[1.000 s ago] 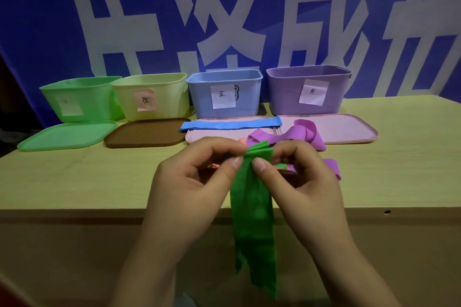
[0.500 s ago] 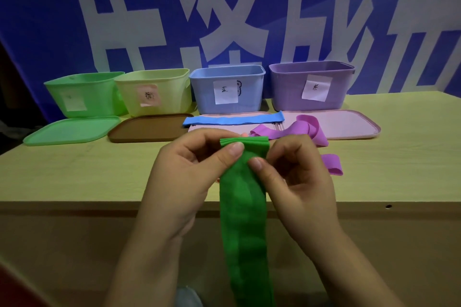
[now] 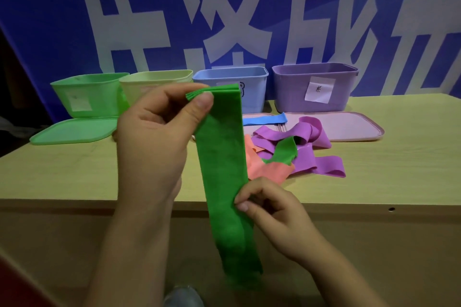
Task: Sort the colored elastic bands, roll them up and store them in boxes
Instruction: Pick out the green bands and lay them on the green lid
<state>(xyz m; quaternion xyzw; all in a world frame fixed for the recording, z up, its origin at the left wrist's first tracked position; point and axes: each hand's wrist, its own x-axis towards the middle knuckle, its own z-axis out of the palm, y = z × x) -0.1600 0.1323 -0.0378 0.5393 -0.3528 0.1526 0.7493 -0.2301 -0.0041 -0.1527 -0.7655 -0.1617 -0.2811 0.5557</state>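
A stack of green elastic bands hangs flat in front of me. My left hand pinches its top end, raised in front of the boxes. Lower down, my right hand pinches the stack's right edge near the table's front edge. On the table lie purple bands, an orange band, another green band and a blue band. Four open boxes stand in a row at the back: green, yellow, blue and purple.
A green lid lies in front of the green box. A pink lid lies in front of the purple box. A blue banner with large white characters hangs behind. The table's front edge runs across the view.
My left hand has lifted the top of the green stack up and left. My right hand has let go of the top and slid down to pinch the stack's lower right edge.
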